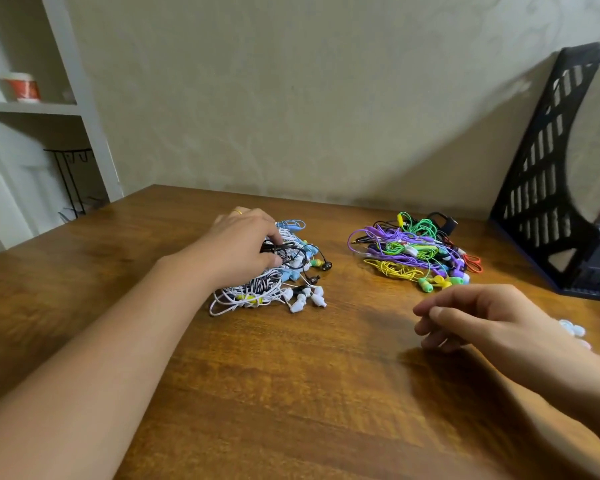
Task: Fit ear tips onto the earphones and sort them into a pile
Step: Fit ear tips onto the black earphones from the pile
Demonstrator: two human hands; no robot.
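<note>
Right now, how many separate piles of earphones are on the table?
2. A mostly white, black and pale-blue pile sits under the left hand, which grips a black cable. A purple, green and yellow pile lies to its right, beyond the empty right hand.

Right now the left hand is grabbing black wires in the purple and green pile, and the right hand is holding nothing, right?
Not quite. The head view shows the left hand gripping black wires in the white and blue pile; the purple and green pile lies untouched. The right hand holds nothing.
</note>
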